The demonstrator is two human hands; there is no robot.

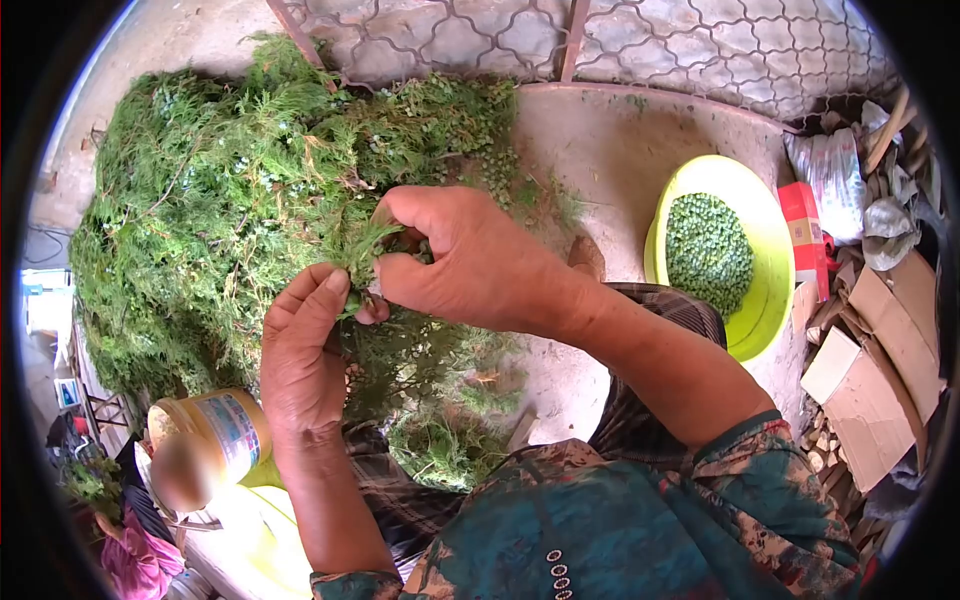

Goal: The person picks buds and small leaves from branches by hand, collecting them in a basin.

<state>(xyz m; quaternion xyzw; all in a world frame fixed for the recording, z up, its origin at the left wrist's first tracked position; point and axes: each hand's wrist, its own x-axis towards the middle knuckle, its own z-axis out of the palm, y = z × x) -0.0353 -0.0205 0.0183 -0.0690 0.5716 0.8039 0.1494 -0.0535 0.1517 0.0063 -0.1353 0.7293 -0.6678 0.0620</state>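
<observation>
A small green conifer sprig (362, 248) is pinched between the fingers of my two hands. My left hand (308, 350) grips its lower end with thumb and forefinger. Close against it, my right hand (465, 255) has thumb and fingers curled round the upper part, and its palm side is hidden. Behind both hands lies a large heap of cut conifer branches (200, 220), with pale bluish berries among the foliage. To the right of my right forearm, a yellow-green basin (775, 290) holds a mass of small green berries (708, 250).
A wire mesh fence (690, 55) runs along the back. At right are a red box (803, 235), a clear plastic bag (830, 180) and cardboard pieces (865, 395). A yellow bucket (240, 430) lies tilted at lower left. Loose branches (445, 440) lie near my knees.
</observation>
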